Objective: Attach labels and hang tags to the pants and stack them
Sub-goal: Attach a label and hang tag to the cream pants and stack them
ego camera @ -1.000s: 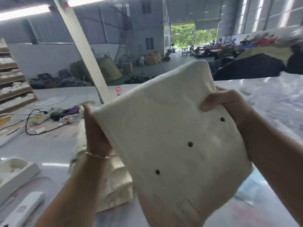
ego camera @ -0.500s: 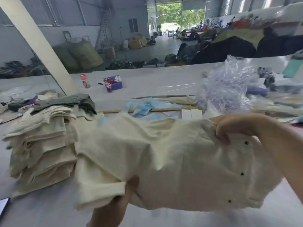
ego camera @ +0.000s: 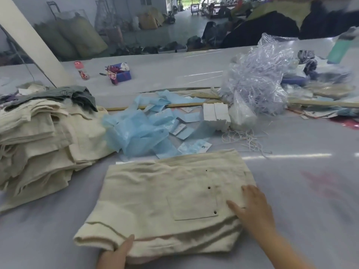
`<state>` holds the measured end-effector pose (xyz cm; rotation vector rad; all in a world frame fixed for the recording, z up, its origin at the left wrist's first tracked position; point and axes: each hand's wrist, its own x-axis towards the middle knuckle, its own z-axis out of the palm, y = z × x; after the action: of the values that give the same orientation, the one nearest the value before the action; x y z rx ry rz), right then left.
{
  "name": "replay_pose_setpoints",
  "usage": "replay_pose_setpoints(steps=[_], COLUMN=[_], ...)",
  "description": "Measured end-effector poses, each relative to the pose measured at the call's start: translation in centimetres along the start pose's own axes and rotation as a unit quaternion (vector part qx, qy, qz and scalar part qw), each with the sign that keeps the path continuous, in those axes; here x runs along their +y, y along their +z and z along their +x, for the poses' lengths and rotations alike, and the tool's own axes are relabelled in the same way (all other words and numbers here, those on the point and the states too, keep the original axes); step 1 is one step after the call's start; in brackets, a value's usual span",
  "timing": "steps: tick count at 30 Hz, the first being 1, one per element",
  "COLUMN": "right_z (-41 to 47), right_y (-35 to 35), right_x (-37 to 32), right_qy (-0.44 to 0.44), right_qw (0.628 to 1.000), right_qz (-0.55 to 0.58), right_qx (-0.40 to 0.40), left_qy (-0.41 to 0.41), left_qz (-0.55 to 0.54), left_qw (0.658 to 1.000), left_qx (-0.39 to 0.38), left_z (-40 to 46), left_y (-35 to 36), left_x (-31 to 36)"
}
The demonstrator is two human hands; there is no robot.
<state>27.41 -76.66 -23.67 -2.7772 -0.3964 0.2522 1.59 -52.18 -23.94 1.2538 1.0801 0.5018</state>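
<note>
Folded cream pants (ego camera: 165,202) flat on table (ego camera: 303,200); R hand (ego camera: 252,208) fingers relaxed on top, L hand (ego camera: 118,253) fingers unclear.

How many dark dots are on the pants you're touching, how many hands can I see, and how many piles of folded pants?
Dark dots on the folded pants: 3
Hands, the left hand and the right hand: 2
Piles of folded pants: 1
Total: 6

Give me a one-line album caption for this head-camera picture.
Both hands, left hand and right hand, flatten folded cream pants beside a stack of pants.
</note>
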Motion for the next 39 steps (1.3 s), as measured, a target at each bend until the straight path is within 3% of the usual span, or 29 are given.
replay_pose_setpoints(steps=[2,5,7,9,10,11,13,14,16,18,23,28,31,36,39], right_z=[-0.5,-0.3,0.0,-0.3,-0.7,-1.2,-2.3,-2.9,-4.0,-4.5,-4.3,-3.4,-2.7,-1.6,-1.5], right_y=[-0.1,-1.1,-1.7,-2.2,-2.4,-2.6,-2.3,-2.0,-1.4,-1.3,-2.4,-2.4,-2.3,-2.5,-3.0], right_x=[-0.5,-1.7,-2.4,-3.1,-3.6,-4.2,-5.5,-6.0,-6.7,-6.8,-5.6,-4.9,-4.8,-4.1,-3.8], right_qy=[0.056,0.101,0.104,0.066,0.039,0.012,-0.040,-0.065,-0.110,-0.126,-0.096,-0.041,0.008,0.042,0.046], right_qw=[0.998,0.992,0.977,0.964,0.959,0.952,0.936,0.930,0.929,0.918,0.870,0.872,0.867,0.854,0.865], right_qz=[0.014,0.074,0.185,0.251,0.270,0.294,0.344,0.357,0.353,0.375,0.473,0.487,0.498,0.518,0.499], right_qx=[0.035,0.027,0.019,0.054,0.075,0.084,0.066,0.053,0.027,-0.020,-0.099,-0.027,-0.024,-0.003,-0.022], left_qy=[0.100,0.119,0.183,0.293,0.325,0.328,0.257,0.195,0.103,0.064,0.099,0.066,0.054,0.184,0.284], left_qz=[0.145,0.204,0.347,0.437,0.434,0.400,0.278,0.225,0.163,0.131,0.170,0.128,0.122,0.165,0.210], left_qw=[0.983,0.952,0.881,0.816,0.820,0.850,0.922,0.940,0.940,0.926,0.926,0.926,0.925,0.926,0.894], left_qx=[0.044,0.193,0.265,0.238,0.184,0.102,-0.082,-0.164,-0.282,-0.349,-0.321,-0.349,-0.357,-0.286,-0.275], left_z=[1.5,1.4,1.5,1.6,1.6,1.4,0.3,-0.2,-0.9,-1.2,-0.7,-0.5,-0.3,0.0,0.0], left_y=[-0.3,-1.3,-2.2,-1.1,0.0,1.7,5.8,7.9,11.7,14.5,17.2,17.8,18.2,18.9,19.3], left_x=[1.8,2.3,2.6,3.0,3.3,3.6,4.6,4.9,5.7,6.4,7.0,6.7,6.4,6.8,7.4])
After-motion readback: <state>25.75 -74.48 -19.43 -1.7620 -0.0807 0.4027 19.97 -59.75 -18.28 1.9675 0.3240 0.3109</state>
